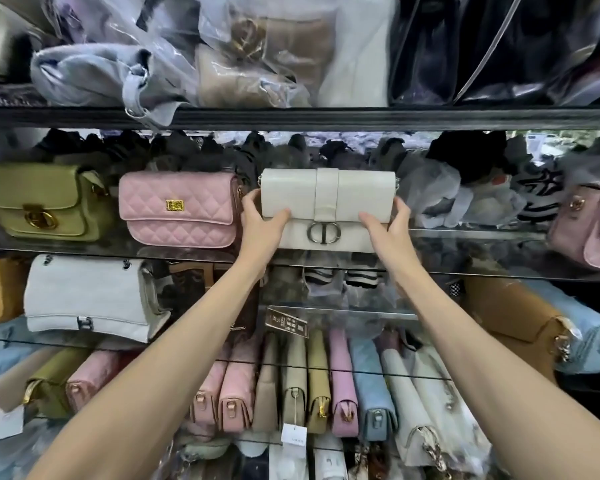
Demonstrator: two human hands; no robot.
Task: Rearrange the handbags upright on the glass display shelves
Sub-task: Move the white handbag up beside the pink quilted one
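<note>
Two hands hold one white handbag on the middle glass shelf: the left hand grips its left end, thumb across the front flap and fingers round the side, and the right hand grips the right end the same way. The bag stands upright, its front with the round silver clasp facing the camera, its long axis running left to right along the shelf edge and its base at the shelf's front lip.

Three more bags stand upright on this same level: an olive-green bag at far left, a quilted pink bag just beside the white one on its left, and a second pink bag at the far right, partly cut off by the frame. Between the white bag and that far pink one lie crumpled plastic wrappings.

One shelf down, a pale grey bag lies tilted on the left and a tan bag lies on the right. Lower still, a row of about ten bags is packed side by side, ends toward the camera, in pink, beige, olive and light blue. The top shelf holds several bags wrapped in clear plastic; their number cannot be told
</note>
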